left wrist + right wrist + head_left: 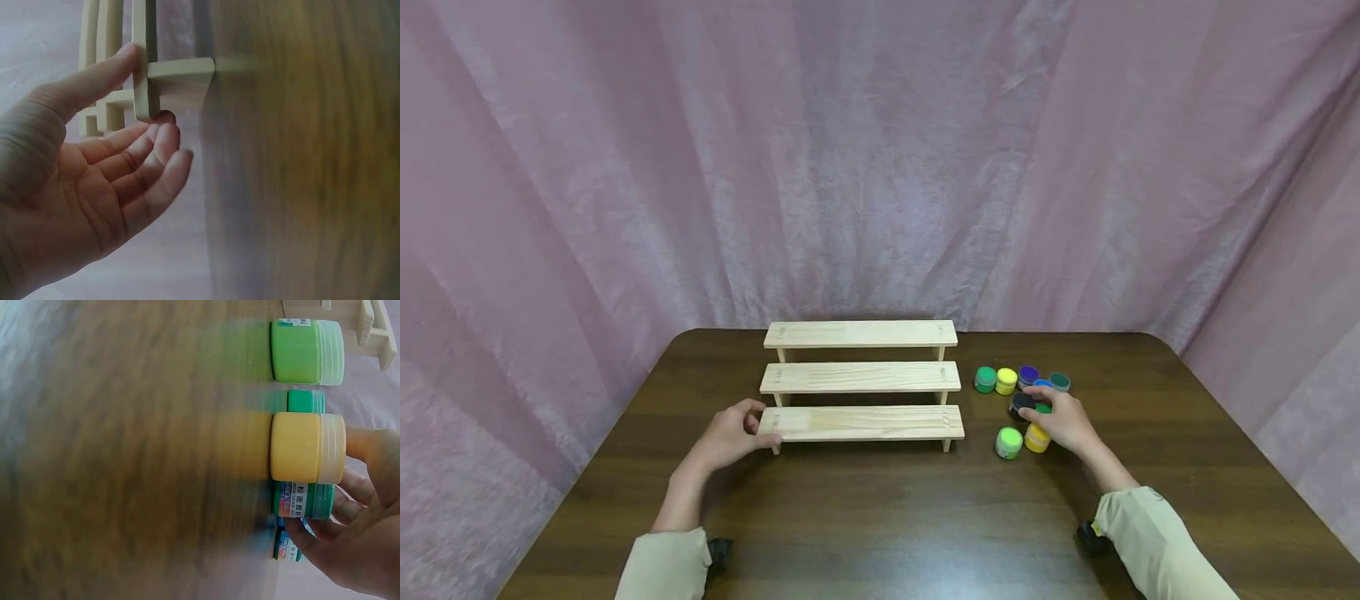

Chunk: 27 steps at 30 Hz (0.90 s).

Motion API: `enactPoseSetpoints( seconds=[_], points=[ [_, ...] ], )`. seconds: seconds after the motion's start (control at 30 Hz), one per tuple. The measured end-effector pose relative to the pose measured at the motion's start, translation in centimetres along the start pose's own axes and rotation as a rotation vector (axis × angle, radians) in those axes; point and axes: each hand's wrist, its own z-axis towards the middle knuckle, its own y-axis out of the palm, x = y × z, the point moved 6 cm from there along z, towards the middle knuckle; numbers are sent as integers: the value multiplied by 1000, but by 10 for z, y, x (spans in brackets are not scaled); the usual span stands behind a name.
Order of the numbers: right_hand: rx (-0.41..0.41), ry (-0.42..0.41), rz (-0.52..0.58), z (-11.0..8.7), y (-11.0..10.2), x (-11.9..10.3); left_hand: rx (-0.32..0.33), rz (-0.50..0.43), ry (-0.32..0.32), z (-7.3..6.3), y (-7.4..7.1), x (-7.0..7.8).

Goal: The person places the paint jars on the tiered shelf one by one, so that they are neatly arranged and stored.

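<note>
A three-tier wooden display shelf stands on the brown table. At the left end of its lowest board, my left hand grips the wood; in the left wrist view the thumb lies on the board's face and the fingers curl at its end. My right hand reaches over a group of small paint jars, thumb and forefinger around a black jar. That jar is hidden in the right wrist view. Below the hand are a yellow-orange jar and a green labelled jar.
A light green jar stands nearest the front of the group. Behind are a green jar, a yellow jar, a purple jar and a dark green jar. A pink curtain hangs behind the table.
</note>
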Motion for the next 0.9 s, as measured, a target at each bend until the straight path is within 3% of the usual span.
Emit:
enactPoseSetpoints(
  seconds=[0.33,0.53,0.9],
  points=[
    [-8,35,8,-1,1,3,-8,-46,-54,-1,3,1],
    [-6,39,18,-3,2,5,-13,-37,-48,-2,3,2],
    [73,-10,56,-3,-5,-3,-10,-29,-45,-1,2,0]
  ],
)
